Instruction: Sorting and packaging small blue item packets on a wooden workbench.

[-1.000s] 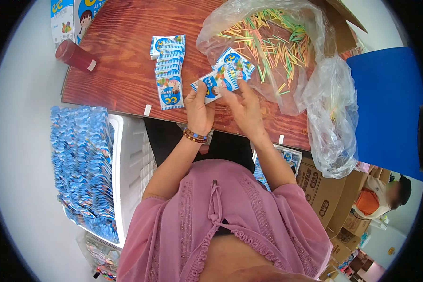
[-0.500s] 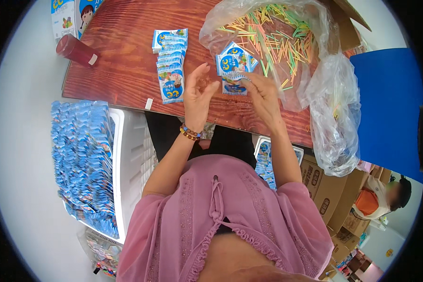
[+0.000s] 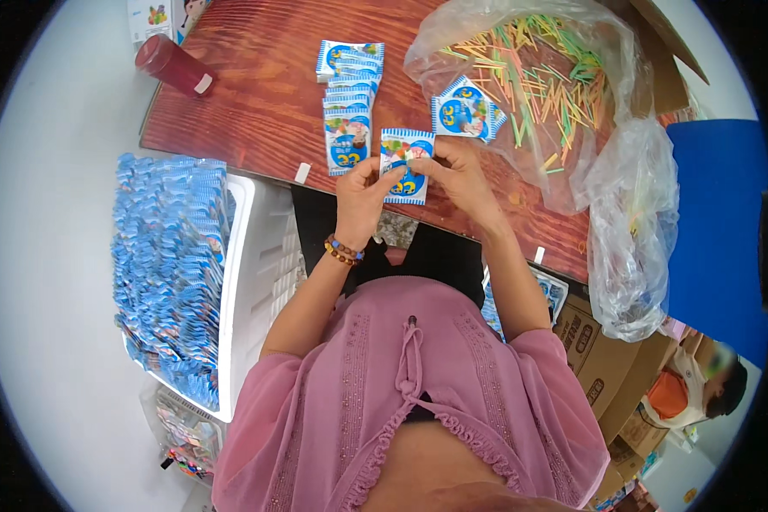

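Observation:
Between my two hands, near the table's front edge, is a blue and white candy packet (image 3: 406, 145) held upright. My left hand (image 3: 363, 198) pinches its left side with thumb and fingers. My right hand (image 3: 461, 181) grips the right side, its thumb lying across the packet's front. Just left of it, a column of overlapping packets (image 3: 347, 128) lies on the wooden table. Beyond my right hand a small heap of packets (image 3: 465, 111) rests against the clear plastic bag.
A clear plastic bag (image 3: 627, 183) holds many coloured sticks (image 3: 563, 81). A dark red cup (image 3: 175, 64) stands far left. The white crate (image 3: 241, 222), full of packets (image 3: 166, 273), is beside me at left. Cardboard boxes (image 3: 602, 358), a blue panel (image 3: 715, 213) and another person (image 3: 691, 384) are at right.
My right hand has brought one packet from the heap leftward and nearer. My left hand, open before, has closed on it too. The whole view has shifted slightly.

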Demonstrator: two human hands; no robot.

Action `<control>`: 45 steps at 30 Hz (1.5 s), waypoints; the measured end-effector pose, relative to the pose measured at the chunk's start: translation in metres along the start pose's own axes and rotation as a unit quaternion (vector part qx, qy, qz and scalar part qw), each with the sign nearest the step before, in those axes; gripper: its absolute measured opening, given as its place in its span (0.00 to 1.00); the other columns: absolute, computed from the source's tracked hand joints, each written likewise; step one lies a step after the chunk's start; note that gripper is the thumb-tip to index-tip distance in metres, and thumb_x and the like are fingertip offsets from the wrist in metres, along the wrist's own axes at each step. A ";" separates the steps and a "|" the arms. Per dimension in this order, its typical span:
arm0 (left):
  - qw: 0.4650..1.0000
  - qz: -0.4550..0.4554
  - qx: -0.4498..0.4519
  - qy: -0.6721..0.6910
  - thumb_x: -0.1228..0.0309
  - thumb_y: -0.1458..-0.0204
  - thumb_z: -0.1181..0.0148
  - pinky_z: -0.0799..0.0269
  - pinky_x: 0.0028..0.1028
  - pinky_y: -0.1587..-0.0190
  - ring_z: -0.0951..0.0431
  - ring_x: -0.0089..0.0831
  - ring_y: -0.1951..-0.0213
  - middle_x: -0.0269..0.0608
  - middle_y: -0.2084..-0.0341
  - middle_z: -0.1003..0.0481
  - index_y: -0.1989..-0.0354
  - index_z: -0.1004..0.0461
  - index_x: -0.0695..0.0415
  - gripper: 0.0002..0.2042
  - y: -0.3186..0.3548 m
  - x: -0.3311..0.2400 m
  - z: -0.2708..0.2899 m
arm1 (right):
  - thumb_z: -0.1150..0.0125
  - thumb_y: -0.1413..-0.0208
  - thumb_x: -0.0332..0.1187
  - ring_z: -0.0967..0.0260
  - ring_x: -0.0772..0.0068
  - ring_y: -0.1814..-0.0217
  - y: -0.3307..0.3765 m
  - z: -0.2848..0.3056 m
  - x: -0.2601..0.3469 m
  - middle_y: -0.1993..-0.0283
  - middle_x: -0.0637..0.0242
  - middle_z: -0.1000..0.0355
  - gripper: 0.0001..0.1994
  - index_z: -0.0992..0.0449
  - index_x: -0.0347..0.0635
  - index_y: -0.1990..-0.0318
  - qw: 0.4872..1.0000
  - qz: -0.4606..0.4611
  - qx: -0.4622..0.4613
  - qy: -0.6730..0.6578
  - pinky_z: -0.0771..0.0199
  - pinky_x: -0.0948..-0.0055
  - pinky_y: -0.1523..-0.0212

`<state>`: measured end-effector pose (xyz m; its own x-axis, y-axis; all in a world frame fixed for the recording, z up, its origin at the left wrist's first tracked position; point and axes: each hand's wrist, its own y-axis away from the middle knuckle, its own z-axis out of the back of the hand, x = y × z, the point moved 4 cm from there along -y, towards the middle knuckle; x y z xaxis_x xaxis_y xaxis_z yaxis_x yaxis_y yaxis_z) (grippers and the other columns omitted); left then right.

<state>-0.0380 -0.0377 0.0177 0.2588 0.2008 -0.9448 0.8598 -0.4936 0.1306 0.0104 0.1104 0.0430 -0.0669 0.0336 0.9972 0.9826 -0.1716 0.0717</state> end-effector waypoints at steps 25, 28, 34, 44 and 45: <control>0.835 -0.233 -0.175 -0.466 0.67 0.53 0.35 0.45 0.38 0.46 0.35 0.41 0.50 0.45 0.54 0.31 0.40 0.39 0.62 0.31 0.001 -0.014 0.055 | 0.36 0.54 0.38 0.37 0.58 0.51 -0.038 0.085 0.014 0.59 0.63 0.31 0.13 0.24 0.45 0.60 0.799 0.157 -0.271 0.513 0.40 0.60 0.49; 0.837 -0.255 -0.179 -0.450 0.72 0.49 0.38 0.39 0.32 0.50 0.34 0.36 0.52 0.44 0.56 0.31 0.41 0.39 0.63 0.27 0.004 -0.018 0.056 | 0.36 0.56 0.39 0.41 0.61 0.46 -0.039 0.100 0.007 0.56 0.67 0.31 0.14 0.23 0.48 0.60 0.780 0.159 -0.220 0.563 0.48 0.57 0.47; 0.844 -0.276 -0.177 -0.423 0.74 0.47 0.41 0.38 0.28 0.52 0.33 0.29 0.54 0.40 0.57 0.31 0.43 0.35 0.62 0.22 0.009 -0.027 0.043 | 0.37 0.56 0.37 0.39 0.62 0.50 -0.040 0.115 0.004 0.60 0.68 0.30 0.10 0.23 0.48 0.65 0.815 0.143 -0.220 0.516 0.51 0.61 0.49; 0.964 -0.153 0.034 -0.216 0.76 0.50 0.38 0.32 0.25 0.55 0.28 0.24 0.57 0.38 0.59 0.27 0.51 0.29 0.62 0.16 -0.031 -0.042 -0.069 | 0.40 0.48 0.24 0.29 0.79 0.72 0.004 0.083 0.049 0.75 0.69 0.30 0.03 0.27 0.36 0.72 0.993 0.119 -0.018 -0.005 0.28 0.77 0.71; 0.978 -0.103 0.090 -0.159 0.76 0.49 0.39 0.29 0.22 0.60 0.26 0.20 0.63 0.36 0.64 0.24 0.55 0.26 0.63 0.13 -0.035 -0.035 -0.077 | 0.40 0.48 0.25 0.30 0.79 0.71 0.008 0.081 0.041 0.73 0.69 0.29 0.03 0.27 0.36 0.71 0.993 0.108 -0.034 0.018 0.29 0.78 0.70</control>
<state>-0.0434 0.0383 0.0691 -0.0851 0.0529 -0.9950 0.7806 -0.6171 -0.0996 0.0294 0.1899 0.0829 0.1363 -0.0463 0.9896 0.9606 -0.2379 -0.1435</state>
